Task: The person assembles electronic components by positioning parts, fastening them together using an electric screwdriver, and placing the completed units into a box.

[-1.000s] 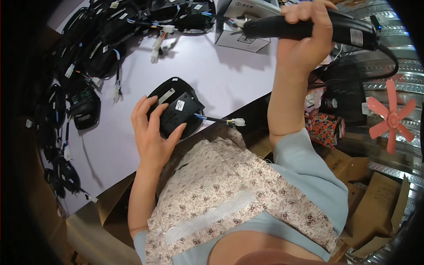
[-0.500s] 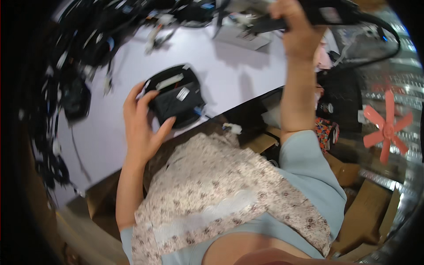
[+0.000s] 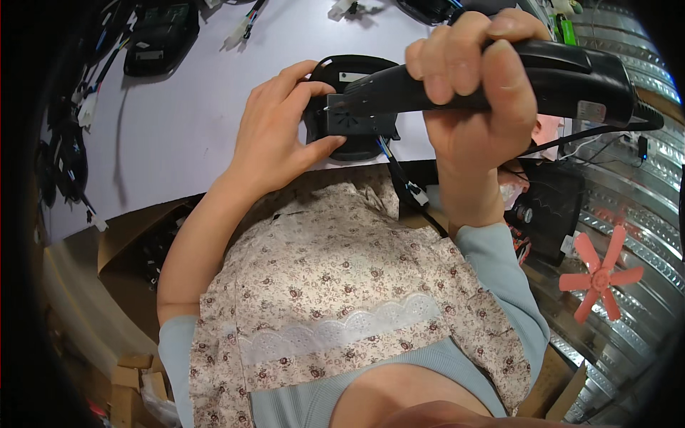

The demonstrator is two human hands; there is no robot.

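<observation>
On the near part of the white table lies a rounded black plastic housing (image 3: 358,153) with a rectangular block on its inner side. My left hand (image 3: 275,132) grips its left edge, thumb at the block's lower side and fingers along the top. Wires with a white connector (image 3: 416,192) trail from the housing over the table edge. My right hand (image 3: 481,89) is wrapped round a black corded power tool (image 3: 574,82), shaped like an electric screwdriver. Its narrowing front end lies over the housing's block, hiding part of it. Whether the tip touches cannot be made out.
Another black housing (image 3: 161,43) lies at the far left, with more dark parts and wired connectors (image 3: 89,110) beside it. Along the table's far side are further connectors (image 3: 346,8). A pink fan (image 3: 601,278) stands at the right, and cardboard boxes (image 3: 135,381) sit below the table.
My right hand has brought the tool down and left, from the upper right to over the housing. My left hand has kept hold of the housing. The view has shifted.
</observation>
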